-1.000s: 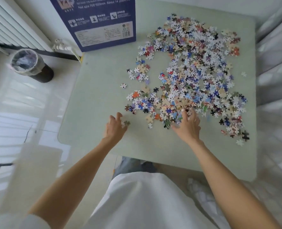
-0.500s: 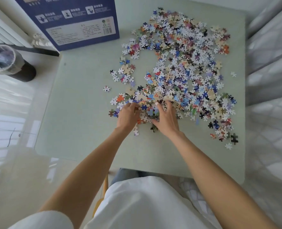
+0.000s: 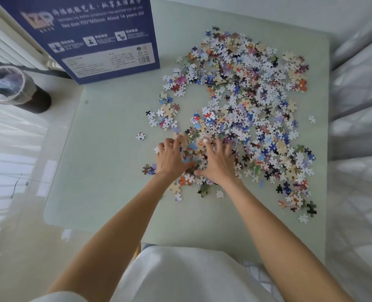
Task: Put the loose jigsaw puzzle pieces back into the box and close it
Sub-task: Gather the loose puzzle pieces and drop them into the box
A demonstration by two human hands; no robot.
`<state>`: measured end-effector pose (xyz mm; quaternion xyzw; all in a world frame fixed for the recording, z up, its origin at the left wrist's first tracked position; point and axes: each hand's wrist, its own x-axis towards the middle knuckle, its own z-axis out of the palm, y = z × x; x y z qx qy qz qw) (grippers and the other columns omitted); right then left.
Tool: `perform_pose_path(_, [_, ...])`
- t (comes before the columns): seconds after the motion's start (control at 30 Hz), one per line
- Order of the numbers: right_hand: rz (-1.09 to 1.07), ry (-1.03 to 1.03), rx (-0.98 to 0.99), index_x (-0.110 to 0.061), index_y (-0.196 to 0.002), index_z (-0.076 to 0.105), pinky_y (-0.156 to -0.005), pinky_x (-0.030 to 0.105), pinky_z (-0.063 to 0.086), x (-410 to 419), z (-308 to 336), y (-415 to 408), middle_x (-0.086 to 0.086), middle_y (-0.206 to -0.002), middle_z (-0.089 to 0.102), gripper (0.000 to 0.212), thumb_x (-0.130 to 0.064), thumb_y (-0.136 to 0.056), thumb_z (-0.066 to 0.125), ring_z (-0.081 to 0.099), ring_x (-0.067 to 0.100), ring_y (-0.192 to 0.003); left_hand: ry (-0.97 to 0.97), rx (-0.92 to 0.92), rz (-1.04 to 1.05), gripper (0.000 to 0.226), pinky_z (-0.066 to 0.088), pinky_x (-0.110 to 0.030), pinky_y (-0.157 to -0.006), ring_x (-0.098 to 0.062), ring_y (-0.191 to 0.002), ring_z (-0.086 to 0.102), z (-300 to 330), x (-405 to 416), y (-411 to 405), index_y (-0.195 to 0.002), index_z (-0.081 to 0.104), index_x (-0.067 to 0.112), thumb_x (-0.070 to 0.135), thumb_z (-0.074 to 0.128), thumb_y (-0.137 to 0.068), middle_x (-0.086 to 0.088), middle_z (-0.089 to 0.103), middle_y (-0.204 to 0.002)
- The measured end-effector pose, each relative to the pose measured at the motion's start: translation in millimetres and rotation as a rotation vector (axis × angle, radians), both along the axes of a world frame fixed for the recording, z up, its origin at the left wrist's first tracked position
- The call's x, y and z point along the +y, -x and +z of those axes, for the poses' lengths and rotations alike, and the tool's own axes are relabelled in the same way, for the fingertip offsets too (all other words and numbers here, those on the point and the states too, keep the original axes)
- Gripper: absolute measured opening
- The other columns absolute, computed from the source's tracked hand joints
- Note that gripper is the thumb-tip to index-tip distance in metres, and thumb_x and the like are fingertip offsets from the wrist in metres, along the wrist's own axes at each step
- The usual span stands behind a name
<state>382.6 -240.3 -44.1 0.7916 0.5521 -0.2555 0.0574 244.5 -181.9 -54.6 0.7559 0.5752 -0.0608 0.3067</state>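
Bright, soft daylight scene, wide-angle view.
Light is glaring off the glossy floor (image 3: 17, 153) at left; edges are bending and smearing with blur, while the centre is staying fairly sharp.

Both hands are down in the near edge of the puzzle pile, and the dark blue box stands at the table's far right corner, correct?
Not quite. The head view shows the dark blue cardboard puzzle box at the far left corner of the pale green table, not the far right. The rest holds: the left hand and right hand are both down in the near edge of the loose multicoloured jigsaw pieces.
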Motion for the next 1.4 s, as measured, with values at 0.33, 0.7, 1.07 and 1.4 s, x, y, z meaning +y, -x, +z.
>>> perform_pose_path(0.33, [0.139,-0.042,-0.008,-0.029,-0.139,0.027,-0.107,0.053,0.027,31,-3,-5,0.012,-0.152,0.012,0.094,-0.059,-0.063,0.073,0.016,0.037,-0.136,0.066,-0.166,-0.061,0.063,0.041,-0.032,-0.089,-0.025,-0.111,0.047,3,19,13,-0.131,0.045,0.031,0.032,0.074,-0.076,-0.005,0.049,-0.121])
perform_pose_path(0.7, [0.251,-0.038,0.057,-0.022,-0.125,0.042,-0.087,0.032,0.048,35,5,-6,0.014,-0.127,0.033,0.068,-0.036,-0.069,0.077,0.043,0.028,-0.111,0.058,-0.162,-0.202,0.055,0.046,-0.036,-0.089,-0.027,-0.102,0.054,5,20,21,-0.128,0.047,0.022,0.031,0.071,-0.079,-0.008,0.049,-0.117])
perform_pose_path(1.07, [0.055,-0.051,0.060,-0.022,-0.122,0.050,-0.109,0.051,0.023,16,2,-21,0.010,-0.145,0.026,0.065,-0.062,-0.072,0.063,0.025,0.035,-0.132,0.132,-0.167,-0.121,0.045,0.049,-0.031,-0.079,-0.022,-0.090,0.055,7,19,26,-0.126,0.047,0.029,0.026,0.065,-0.085,-0.006,0.049,-0.115])
perform_pose_path(1.4, [0.162,-0.137,0.032,-0.022,-0.125,0.042,-0.085,0.029,0.045,14,-1,-1,0.009,-0.129,0.038,0.066,-0.044,-0.071,0.074,0.041,0.026,-0.111,0.054,-0.179,-0.074,0.037,0.046,-0.028,-0.077,-0.020,-0.088,0.056,4,6,24,-0.124,0.050,0.031,0.027,0.060,-0.089,-0.005,0.057,-0.106])
